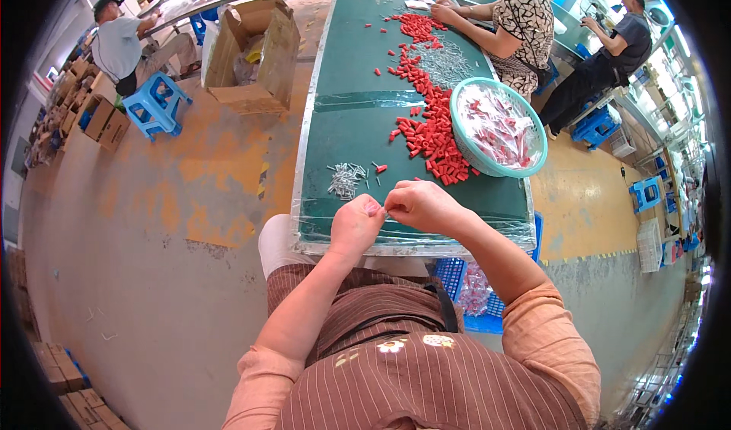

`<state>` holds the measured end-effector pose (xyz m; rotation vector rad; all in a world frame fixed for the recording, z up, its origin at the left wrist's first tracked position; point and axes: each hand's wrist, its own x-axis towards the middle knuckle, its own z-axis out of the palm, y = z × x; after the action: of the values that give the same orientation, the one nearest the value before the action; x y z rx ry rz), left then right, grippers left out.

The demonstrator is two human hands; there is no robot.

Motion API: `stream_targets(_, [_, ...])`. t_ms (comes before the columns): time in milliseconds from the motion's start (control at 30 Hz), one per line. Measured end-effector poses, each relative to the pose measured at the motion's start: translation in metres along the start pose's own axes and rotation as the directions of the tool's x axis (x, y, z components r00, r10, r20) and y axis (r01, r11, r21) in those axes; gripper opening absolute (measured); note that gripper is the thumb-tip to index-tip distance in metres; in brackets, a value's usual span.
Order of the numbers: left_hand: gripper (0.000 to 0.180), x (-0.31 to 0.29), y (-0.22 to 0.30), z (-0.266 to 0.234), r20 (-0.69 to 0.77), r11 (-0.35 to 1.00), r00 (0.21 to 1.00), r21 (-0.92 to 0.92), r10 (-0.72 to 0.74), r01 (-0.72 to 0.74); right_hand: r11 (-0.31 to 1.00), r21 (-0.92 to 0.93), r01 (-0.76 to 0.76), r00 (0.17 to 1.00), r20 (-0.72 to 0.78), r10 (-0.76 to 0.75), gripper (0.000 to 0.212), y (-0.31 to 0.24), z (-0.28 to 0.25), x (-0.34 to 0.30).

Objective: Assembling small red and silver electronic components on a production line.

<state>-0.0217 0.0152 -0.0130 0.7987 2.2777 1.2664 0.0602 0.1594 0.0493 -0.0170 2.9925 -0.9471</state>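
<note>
Over the near end of the green table, my left hand and my right hand meet, both closed with fingertips pinched together. Something small sits between them, too tiny to make out. Just beyond my left hand lies a small heap of grey metal screws or pins, with a single red plastic piece beside it. Past my right hand spreads a long pile of red tubular plastic pieces. A light-green basket of clear bags with red contents stands at the table's right edge.
A second heap of grey metal pieces lies farther up the table. One co-worker works at the far right side; others sit farther off. A cardboard box and blue stool stand left. A blue crate sits below the table's near edge.
</note>
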Motion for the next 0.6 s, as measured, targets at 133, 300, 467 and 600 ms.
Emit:
stream_targets(133, [0.018,-0.001,0.004,0.005,0.045,0.999,0.999,-0.053,0.003,-0.001,0.970,-0.242,0.035,0.999,0.042,-0.026,0.008,0.001,-0.001,-0.006])
stream_targets(300, [0.019,-0.001,0.010,0.007,0.102,0.999,0.995,-0.037,-0.015,0.019,0.904,-0.419,0.086,0.996,0.056,-0.069,0.007,-0.006,0.002,-0.010])
stream_targets(467, [0.022,0.002,0.005,0.009,0.059,0.999,0.998,0.025,0.026,-0.028,0.934,-0.354,0.040,0.999,0.021,-0.034,0.010,-0.008,-0.005,-0.005])
stream_targets(600, [0.015,0.005,0.003,0.006,0.090,0.993,0.995,-0.103,-0.053,0.062,0.980,-0.197,-0.038,0.998,-0.050,0.028,0.015,0.000,-0.023,-0.008])
